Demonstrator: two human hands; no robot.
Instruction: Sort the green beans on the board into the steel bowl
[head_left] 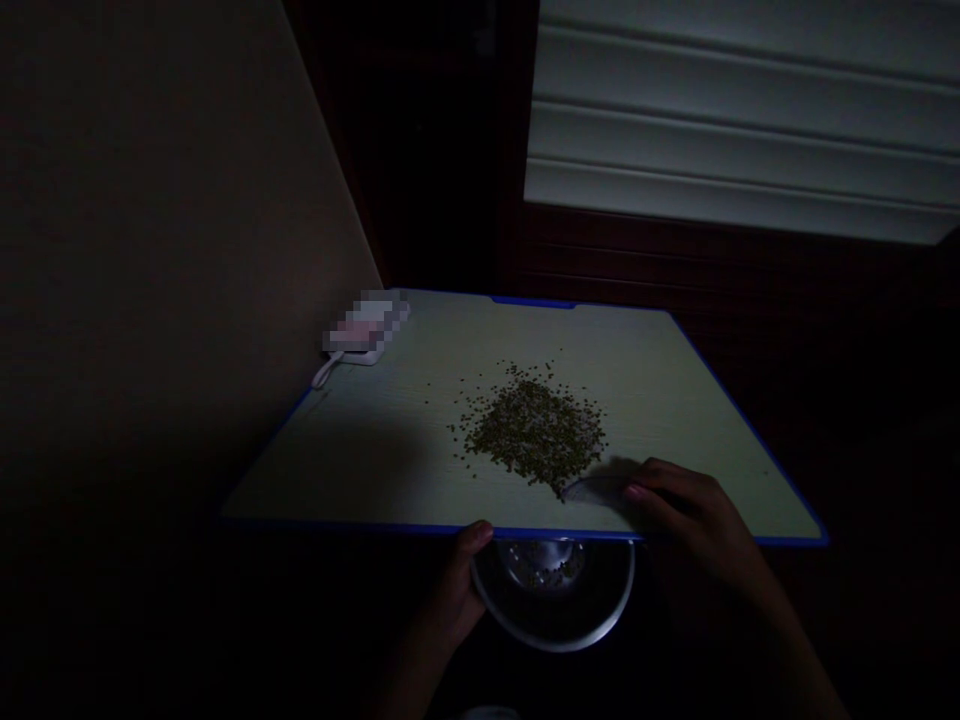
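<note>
A loose heap of small greenish-brown beans or seeds [536, 425] lies on the pale, blue-edged tabletop [637, 350], with single grains scattered around it. My right hand [679, 500] is closed around a thin utensil [592, 488], whose kind is unclear in the dim light; its tip touches the near right edge of the heap. Under the table's front edge, my left hand [466, 580] grips the left rim of a shiny metal bowl [600, 628], its thumb against the blue edge. Some grains lie inside the bowl, which the tabletop partly covers.
At the table's back left corner, a blurred phone-like object [367, 325] with a strap [326, 370] lies by the wall [187, 200]. White horizontal slats [735, 120] are behind the table. A pale rounded object [490, 713] shows at the bottom edge.
</note>
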